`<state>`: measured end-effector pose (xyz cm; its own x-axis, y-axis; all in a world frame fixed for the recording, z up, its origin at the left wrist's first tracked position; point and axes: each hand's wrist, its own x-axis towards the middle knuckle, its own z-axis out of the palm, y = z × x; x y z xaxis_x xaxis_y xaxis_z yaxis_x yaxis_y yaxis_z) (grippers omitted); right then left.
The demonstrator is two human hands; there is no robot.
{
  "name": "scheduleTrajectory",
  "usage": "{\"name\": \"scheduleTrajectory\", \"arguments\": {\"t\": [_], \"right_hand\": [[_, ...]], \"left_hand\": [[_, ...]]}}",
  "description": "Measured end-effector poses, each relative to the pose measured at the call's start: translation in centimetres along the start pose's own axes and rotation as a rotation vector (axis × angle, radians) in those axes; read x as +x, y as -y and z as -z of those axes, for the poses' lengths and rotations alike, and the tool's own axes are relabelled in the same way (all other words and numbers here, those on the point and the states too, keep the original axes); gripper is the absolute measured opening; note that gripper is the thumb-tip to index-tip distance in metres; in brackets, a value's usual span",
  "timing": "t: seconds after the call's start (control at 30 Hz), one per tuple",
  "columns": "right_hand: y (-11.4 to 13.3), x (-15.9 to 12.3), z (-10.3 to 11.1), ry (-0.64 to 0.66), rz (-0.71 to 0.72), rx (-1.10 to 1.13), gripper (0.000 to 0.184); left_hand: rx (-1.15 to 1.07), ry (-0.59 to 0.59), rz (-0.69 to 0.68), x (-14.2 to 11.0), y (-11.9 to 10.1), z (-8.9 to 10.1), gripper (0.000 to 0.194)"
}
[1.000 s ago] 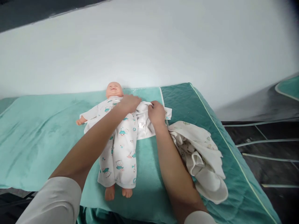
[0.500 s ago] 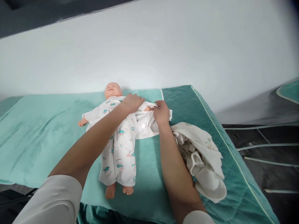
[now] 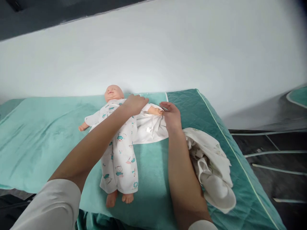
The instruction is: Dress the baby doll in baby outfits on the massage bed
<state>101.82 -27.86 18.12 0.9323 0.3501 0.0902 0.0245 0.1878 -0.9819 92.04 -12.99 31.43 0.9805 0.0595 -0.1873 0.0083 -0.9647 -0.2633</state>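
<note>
A baby doll [image 3: 114, 93] lies on its back on a teal mat [image 3: 48, 127], dressed in a white romper with teal prints [image 3: 121, 153]. My left hand [image 3: 134, 103] rests curled on the doll's upper chest and shoulder, pressing on the garment. My right hand [image 3: 170, 116] pinches the white sleeve [image 3: 151, 127] spread to the doll's side. The doll's bare arm [image 3: 154, 111] lies between my two hands, outside the sleeve.
A crumpled white cloth [image 3: 211, 166] lies on the darker quilted teal part of the mat [image 3: 192, 105] to the right of my right forearm. A white wall [image 3: 153, 51] rises behind the mat. Dark floor [image 3: 275, 150] shows at the right.
My right hand has drawn the sleeve rightward off the doll's arm, which now shows bare. The doll has tilted slightly to the left. My left hand stays on the chest.
</note>
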Motion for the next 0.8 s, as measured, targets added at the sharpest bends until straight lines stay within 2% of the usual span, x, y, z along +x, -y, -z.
{"name": "scheduleTrajectory", "arguments": {"t": [0.1, 0.23, 0.37, 0.47, 0.53, 0.63, 0.73, 0.8], "right_hand": [[0.1, 0.2, 0.3, -0.020, -0.021, 0.176, 0.047], [-0.6, 0.7, 0.8, -0.066, 0.091, 0.131, 0.036], [-1.6, 1.7, 1.2, -0.289, 0.157, 0.140, 0.030], [-1.3, 1.5, 0.9, -0.402, 0.196, 0.105, 0.030], [-0.6, 0.8, 0.4, -0.465, 0.261, 0.009, 0.034], [0.4, -0.4, -0.4, -0.468, 0.363, -0.160, 0.038], [0.7, -1.5, -1.7, -0.340, 0.427, -0.235, 0.034], [0.7, -2.2, -3.0, -0.208, 0.422, -0.258, 0.031]], "left_hand": [[-0.032, -0.039, -0.039, 0.4, -0.7, 0.0, 0.035], [-0.092, -0.049, -0.054, 1.2, -1.9, -0.3, 0.037], [-0.134, -0.010, -0.028, 1.5, -2.5, -0.9, 0.040], [-0.202, -0.039, 0.025, -0.5, -2.1, -1.2, 0.036], [-0.318, -0.143, 0.084, -3.2, -1.3, -1.5, 0.032], [-0.585, -0.397, 0.250, -8.0, 0.7, -3.4, 0.031], [-0.871, -0.619, 0.464, -11.8, 2.9, -6.8, 0.034], [-1.089, -0.674, 0.561, -12.9, 4.2, -9.1, 0.037]]}}
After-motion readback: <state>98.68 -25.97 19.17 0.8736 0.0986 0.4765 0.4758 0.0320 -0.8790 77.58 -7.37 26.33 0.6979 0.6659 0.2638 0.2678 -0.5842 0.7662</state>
